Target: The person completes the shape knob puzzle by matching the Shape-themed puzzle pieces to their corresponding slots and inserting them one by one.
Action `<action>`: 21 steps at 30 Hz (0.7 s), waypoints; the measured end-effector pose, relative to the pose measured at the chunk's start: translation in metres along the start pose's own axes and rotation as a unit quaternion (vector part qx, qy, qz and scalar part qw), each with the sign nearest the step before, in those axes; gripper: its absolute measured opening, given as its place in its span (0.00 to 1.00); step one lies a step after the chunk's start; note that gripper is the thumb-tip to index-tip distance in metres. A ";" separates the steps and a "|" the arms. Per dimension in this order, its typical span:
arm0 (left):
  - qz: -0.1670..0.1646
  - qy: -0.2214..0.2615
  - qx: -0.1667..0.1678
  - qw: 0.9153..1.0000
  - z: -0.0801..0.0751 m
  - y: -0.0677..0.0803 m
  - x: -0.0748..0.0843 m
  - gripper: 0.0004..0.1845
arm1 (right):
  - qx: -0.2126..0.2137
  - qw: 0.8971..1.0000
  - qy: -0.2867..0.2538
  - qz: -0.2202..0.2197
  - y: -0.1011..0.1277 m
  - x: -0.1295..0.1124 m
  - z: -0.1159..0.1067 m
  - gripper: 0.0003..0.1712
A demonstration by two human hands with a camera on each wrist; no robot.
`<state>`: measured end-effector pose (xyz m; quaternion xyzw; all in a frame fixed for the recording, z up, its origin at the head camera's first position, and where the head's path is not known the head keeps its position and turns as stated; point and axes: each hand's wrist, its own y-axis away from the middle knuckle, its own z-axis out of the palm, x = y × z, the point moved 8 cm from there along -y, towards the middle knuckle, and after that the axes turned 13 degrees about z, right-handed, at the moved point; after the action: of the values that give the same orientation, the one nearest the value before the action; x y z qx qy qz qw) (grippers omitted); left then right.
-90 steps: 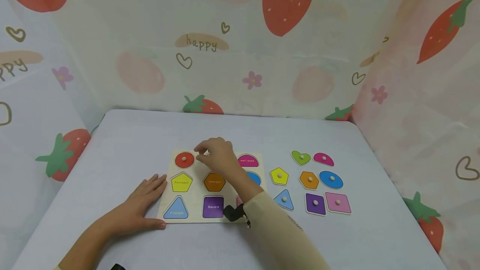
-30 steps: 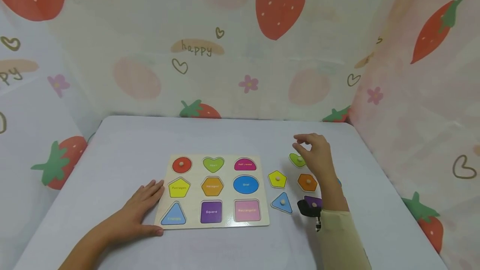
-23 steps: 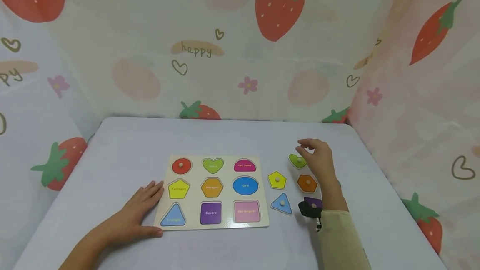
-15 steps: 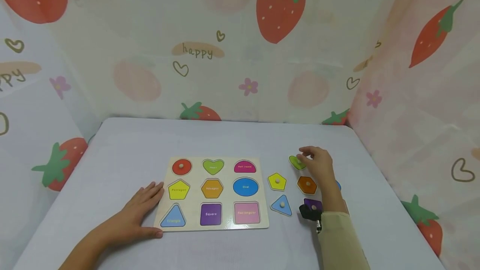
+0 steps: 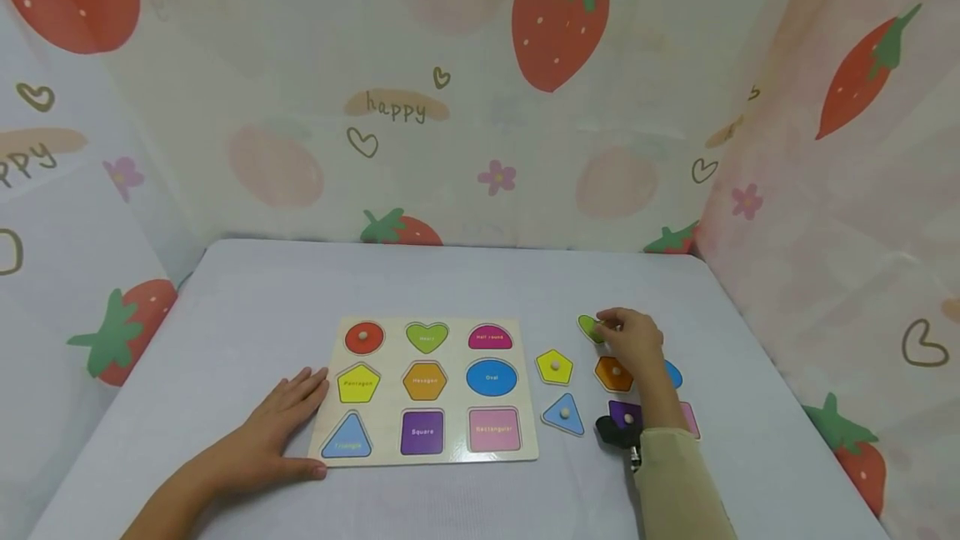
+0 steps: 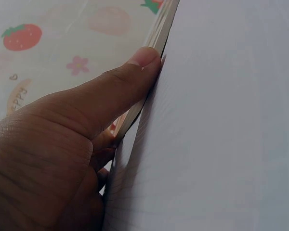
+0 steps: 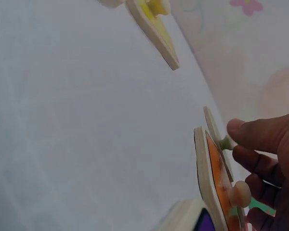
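My right hand [image 5: 636, 348] is at the green heart puzzle piece [image 5: 588, 328], thumb and forefinger pinching its small knob [image 7: 225, 143]. The heart lies flat on the table, partly covered by the fingers. Along the left edge of the wooden shape puzzle board [image 5: 457, 357], my left hand [image 5: 273, 432] rests with fingers extended and thumb [image 6: 144, 57] against the board's near corner. A red circle piece [image 5: 364, 338] with a knob sits in the board's top left recess. The other recesses show printed, labelled shapes without knobs.
Loose knobbed pieces lie right of the board: yellow pentagon [image 5: 554, 367], blue triangle [image 5: 563, 415], orange hexagon [image 5: 612, 374], purple square [image 5: 624, 413]. My right arm partly covers the blue oval [image 5: 675, 373] and pink rectangle [image 5: 690, 420]. The half round piece is hidden. Strawberry-print cloth [image 5: 405, 173] surrounds the table.
My right hand went from above the board to the loose pieces on the right, then lowered onto the heart's knob. The left hand stays at the board's edge.
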<state>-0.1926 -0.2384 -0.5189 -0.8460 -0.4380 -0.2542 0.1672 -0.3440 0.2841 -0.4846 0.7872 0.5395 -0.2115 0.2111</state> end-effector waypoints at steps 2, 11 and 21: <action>0.003 0.000 -0.001 1.000 0.000 0.000 0.000 0.65 | 0.002 1.000 0.003 -0.001 -0.001 0.002 0.001 0.18; -0.005 0.003 -0.001 1.000 0.002 0.001 -0.002 0.65 | 0.003 1.000 0.002 0.000 -0.001 0.007 0.004 0.16; 0.003 -0.006 -0.001 1.000 0.001 0.000 0.000 0.65 | -0.006 1.000 -0.002 0.017 -0.001 0.006 0.003 0.16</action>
<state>-0.1922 -0.2381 -0.5192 -0.8492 -0.4359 -0.2486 0.1644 -0.3433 0.2869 -0.4905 0.7945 0.5272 -0.2058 0.2203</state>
